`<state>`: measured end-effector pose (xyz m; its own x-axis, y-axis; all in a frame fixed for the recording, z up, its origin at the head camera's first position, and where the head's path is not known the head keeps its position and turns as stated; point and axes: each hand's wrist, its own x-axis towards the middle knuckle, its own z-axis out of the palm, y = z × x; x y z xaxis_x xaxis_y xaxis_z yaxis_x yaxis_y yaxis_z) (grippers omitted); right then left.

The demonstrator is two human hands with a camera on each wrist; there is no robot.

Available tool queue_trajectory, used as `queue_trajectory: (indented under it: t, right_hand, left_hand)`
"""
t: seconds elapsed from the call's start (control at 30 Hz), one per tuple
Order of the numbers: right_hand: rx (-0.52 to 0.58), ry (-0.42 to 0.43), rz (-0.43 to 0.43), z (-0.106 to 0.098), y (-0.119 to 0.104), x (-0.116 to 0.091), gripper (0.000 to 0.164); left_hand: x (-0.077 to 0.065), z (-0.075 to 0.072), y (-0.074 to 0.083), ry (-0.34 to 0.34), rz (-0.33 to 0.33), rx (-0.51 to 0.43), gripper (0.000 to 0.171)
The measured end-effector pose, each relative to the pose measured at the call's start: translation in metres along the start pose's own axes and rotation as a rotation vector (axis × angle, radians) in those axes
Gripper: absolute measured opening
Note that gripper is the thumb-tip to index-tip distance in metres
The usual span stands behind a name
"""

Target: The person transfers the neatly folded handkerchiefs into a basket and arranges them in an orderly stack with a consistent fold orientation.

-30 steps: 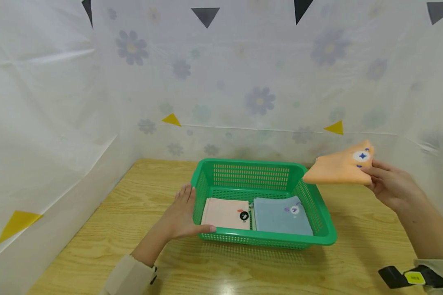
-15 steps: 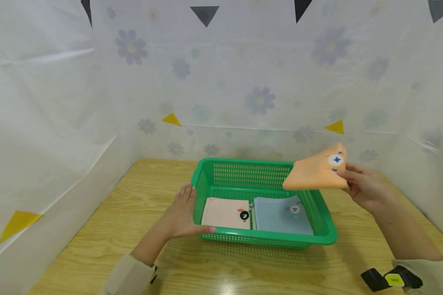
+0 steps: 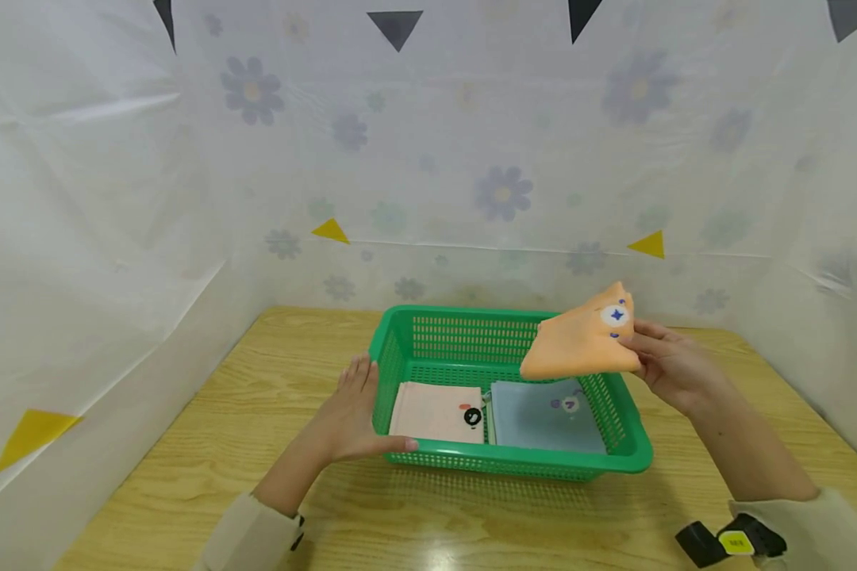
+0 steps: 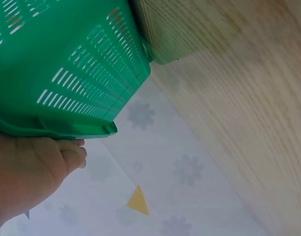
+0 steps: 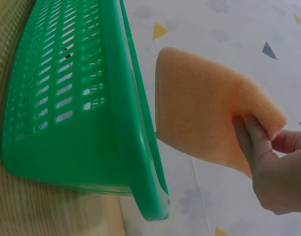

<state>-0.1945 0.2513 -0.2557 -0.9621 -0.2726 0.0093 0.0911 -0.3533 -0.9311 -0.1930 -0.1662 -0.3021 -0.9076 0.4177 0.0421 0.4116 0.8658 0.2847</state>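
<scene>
My right hand (image 3: 678, 366) pinches one edge of a folded orange towel (image 3: 574, 345) with a white and blue motif. It holds the towel above the right back part of a green plastic basket (image 3: 514, 455). In the right wrist view the towel (image 5: 202, 101) hangs past the basket rim (image 5: 133, 147), thumb and fingers on opposite faces. My left hand (image 3: 350, 420) rests at the basket's left front corner, thumb along the front rim, other fingers straight against the left side. Inside the basket lie a folded pink towel (image 3: 436, 412) and a folded blue towel (image 3: 539, 416), side by side.
The basket stands on a wood-grain table (image 3: 257, 412). Behind it hangs a pale flowered sheet (image 3: 428, 159), which also closes off both sides. The back part of the basket floor (image 3: 457, 373) shows behind the towels.
My right hand has moved left and slightly down with the orange towel, from beside the basket's right end to over its inside. My left hand and the basket have stayed put.
</scene>
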Motion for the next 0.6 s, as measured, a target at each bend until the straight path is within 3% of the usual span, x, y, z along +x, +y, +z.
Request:
queue_trajectory:
  t: [0.37, 0.6]
  right_hand:
    - [-0.021, -0.051, -0.003, 0.02, 0.008, 0.007, 0.031]
    - [-0.059, -0.013, 0.023, 0.031, 0.011, 0.01, 0.026]
  left_hand:
    - [0.0, 0.001, -0.001, 0.001, 0.002, -0.002, 0.122]
    - [0.0, 0.001, -0.002, 0.013, 0.004, 0.0, 0.123]
